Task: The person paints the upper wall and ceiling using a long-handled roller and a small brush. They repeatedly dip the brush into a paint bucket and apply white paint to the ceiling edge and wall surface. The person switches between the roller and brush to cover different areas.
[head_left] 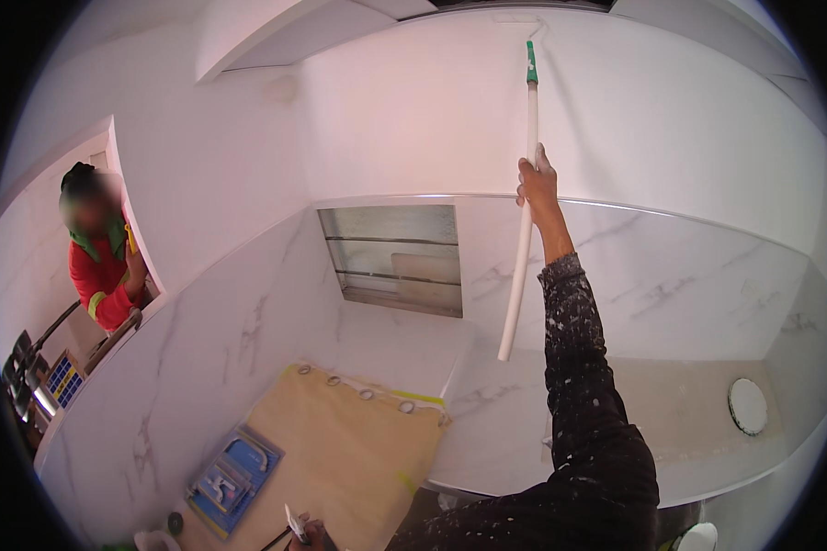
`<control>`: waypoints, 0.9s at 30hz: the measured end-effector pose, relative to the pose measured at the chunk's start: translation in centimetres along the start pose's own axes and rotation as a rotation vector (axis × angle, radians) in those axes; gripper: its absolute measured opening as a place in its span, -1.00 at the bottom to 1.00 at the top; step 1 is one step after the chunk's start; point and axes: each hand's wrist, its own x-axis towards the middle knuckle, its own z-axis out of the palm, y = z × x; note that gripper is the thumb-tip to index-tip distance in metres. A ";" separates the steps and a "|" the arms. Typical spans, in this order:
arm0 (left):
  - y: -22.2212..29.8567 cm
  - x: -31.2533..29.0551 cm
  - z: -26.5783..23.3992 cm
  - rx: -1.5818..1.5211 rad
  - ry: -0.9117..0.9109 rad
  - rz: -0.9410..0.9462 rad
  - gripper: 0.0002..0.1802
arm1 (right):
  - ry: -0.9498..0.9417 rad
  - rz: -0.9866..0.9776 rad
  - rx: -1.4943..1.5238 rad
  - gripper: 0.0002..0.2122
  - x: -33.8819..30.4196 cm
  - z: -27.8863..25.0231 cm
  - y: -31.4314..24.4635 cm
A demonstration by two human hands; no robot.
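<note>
Clearly, at far left a person in red [110, 262] stands at a wall opening. Below, a flat blue package [239, 473] contains pale fittings beside a tan sheet [340, 436] with metal rings. At the lower edge, the left grip [312, 535] is cropped near a white-tipped object [294, 523]; whether it is clenched cannot be told. Farther right, the right grip [538, 185] is wrapped around a smooth, slender white pole [518, 285], in front of the walls. Its long axis runs nearly upright, lower end slanting left, upper end pointing through a green handle [531, 62] toward a pale roller [516, 20] high at the white wall [413, 119]. The black sleeve [574, 358] is paint-flecked; rightmost sits a round white disc [747, 407].
</note>
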 end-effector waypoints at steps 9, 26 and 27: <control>-2.1 1.2 0.2 0.008 -0.092 0.117 -0.61 | -0.042 0.048 -0.029 -0.34 0.5 -1.4 -2.3; 0.6 0.4 1.7 0.199 -0.170 0.215 -0.68 | 0.035 0.109 -0.066 -0.47 -0.4 -3.2 -4.0; 0.2 0.5 1.6 0.141 -0.166 0.201 -0.67 | 0.002 0.094 -0.062 -0.47 -0.7 -3.5 -3.8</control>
